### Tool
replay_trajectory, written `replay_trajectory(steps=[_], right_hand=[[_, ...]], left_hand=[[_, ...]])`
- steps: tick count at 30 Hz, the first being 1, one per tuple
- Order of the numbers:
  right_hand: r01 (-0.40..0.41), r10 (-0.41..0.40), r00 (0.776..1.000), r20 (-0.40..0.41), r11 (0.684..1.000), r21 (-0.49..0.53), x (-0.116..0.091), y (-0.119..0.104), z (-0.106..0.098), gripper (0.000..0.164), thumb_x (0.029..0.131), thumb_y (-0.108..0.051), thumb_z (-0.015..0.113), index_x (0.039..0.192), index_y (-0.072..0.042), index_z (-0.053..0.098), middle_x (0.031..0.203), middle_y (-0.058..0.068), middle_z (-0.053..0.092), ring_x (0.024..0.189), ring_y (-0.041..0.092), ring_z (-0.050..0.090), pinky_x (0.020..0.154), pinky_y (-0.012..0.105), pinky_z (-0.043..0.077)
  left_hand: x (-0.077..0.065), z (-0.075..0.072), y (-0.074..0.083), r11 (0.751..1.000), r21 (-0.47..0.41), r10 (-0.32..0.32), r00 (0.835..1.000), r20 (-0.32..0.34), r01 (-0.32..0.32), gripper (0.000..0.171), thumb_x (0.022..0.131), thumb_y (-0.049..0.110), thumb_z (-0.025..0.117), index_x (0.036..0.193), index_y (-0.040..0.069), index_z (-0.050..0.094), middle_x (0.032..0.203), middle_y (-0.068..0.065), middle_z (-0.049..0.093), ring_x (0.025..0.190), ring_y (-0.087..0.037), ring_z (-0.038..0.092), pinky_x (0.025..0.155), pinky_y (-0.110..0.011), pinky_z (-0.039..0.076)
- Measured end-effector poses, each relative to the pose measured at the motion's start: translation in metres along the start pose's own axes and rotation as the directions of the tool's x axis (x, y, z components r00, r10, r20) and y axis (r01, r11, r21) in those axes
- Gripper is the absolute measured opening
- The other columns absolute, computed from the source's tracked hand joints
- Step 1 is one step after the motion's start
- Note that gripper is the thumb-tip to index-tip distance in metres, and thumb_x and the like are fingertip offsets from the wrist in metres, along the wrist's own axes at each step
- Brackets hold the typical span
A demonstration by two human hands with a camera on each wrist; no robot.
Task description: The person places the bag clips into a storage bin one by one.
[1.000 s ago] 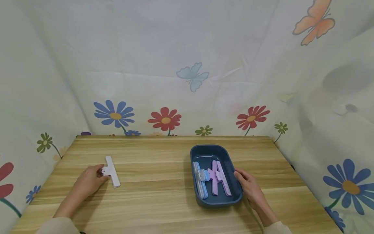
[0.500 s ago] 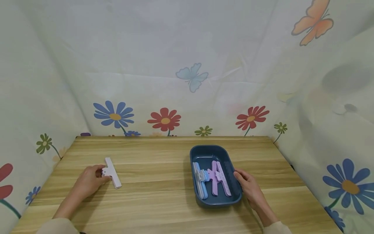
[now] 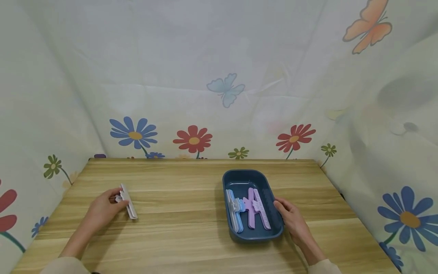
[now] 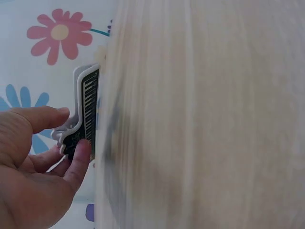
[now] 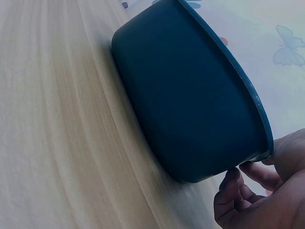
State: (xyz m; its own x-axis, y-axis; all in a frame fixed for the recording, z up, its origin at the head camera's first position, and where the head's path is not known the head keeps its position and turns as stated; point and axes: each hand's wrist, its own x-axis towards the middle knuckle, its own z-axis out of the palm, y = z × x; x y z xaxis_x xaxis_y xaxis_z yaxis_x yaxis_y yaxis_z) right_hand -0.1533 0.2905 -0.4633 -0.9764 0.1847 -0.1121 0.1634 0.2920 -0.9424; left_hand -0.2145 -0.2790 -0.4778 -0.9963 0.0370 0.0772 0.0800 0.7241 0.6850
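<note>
My left hand (image 3: 102,208) pinches a white bag clip (image 3: 131,211) over the left part of the table. In the left wrist view the clip (image 4: 79,90) stands on edge, its dark ridged face turned toward the table, with the thumb near its handles and a fingertip on that dark face. My right hand (image 3: 296,224) grips the right rim of a dark blue plastic bin (image 3: 244,173), thumb on top and fingers below the lip in the right wrist view. Inside the bin lie a grey clip (image 3: 234,217), a blue clip (image 3: 239,219) and purple clips (image 3: 251,217).
A wood-grain table (image 3: 181,213) spreads between the two hands. Behind it and at both sides hangs a pale curtain (image 3: 164,76) printed with flowers and butterflies. A small purple object (image 3: 100,156) shows at the table's far left corner.
The white clip has turned in my left hand, from showing its broad face to nearly edge-on, and shifted slightly left. My right hand and the bin stay in place.
</note>
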Motion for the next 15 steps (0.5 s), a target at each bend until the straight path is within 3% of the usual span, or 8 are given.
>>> replay_trajectory(steps=[5, 10, 15], right_hand=[[0.0, 0.0, 1.0, -0.008, 1.0, -0.003, 0.0, 0.0, 0.0, 0.044, 0.109, -0.022, 0.054, 0.146, 0.002, 0.054, 0.146, 0.023, 0.055, 0.127, 0.032, 0.054, 0.091, 0.023, 0.049], [0.002, -0.002, 1.0, -0.009, 1.0, -0.006, 0.0, -0.001, 0.001, 0.044, 0.109, -0.022, 0.054, 0.145, 0.002, 0.055, 0.145, 0.023, 0.055, 0.128, 0.032, 0.053, 0.092, 0.023, 0.049], [0.0, 0.0, 1.0, -0.014, 1.0, -0.018, -0.001, -0.001, 0.001, 0.044, 0.109, -0.023, 0.054, 0.145, 0.003, 0.055, 0.146, 0.023, 0.055, 0.129, 0.033, 0.053, 0.095, 0.027, 0.048]], left_hand=[[-0.002, -0.009, 0.006, 1.0, -0.029, 0.003, 1.0, -0.014, -0.003, 0.068, 0.1, 0.027, 0.069, 0.145, -0.018, 0.043, 0.131, -0.04, 0.058, 0.116, -0.049, 0.061, 0.09, -0.049, 0.053], [-0.003, -0.019, 0.016, 0.999, -0.031, 0.023, 0.999, -0.045, -0.024, 0.067, 0.101, 0.029, 0.068, 0.146, -0.015, 0.045, 0.131, -0.039, 0.058, 0.115, -0.048, 0.062, 0.079, -0.029, 0.051], [-0.004, -0.029, 0.027, 0.999, -0.046, 0.016, 0.998, -0.053, -0.019, 0.07, 0.101, 0.034, 0.068, 0.147, -0.013, 0.045, 0.131, -0.037, 0.058, 0.116, -0.048, 0.06, 0.069, -0.019, 0.048]])
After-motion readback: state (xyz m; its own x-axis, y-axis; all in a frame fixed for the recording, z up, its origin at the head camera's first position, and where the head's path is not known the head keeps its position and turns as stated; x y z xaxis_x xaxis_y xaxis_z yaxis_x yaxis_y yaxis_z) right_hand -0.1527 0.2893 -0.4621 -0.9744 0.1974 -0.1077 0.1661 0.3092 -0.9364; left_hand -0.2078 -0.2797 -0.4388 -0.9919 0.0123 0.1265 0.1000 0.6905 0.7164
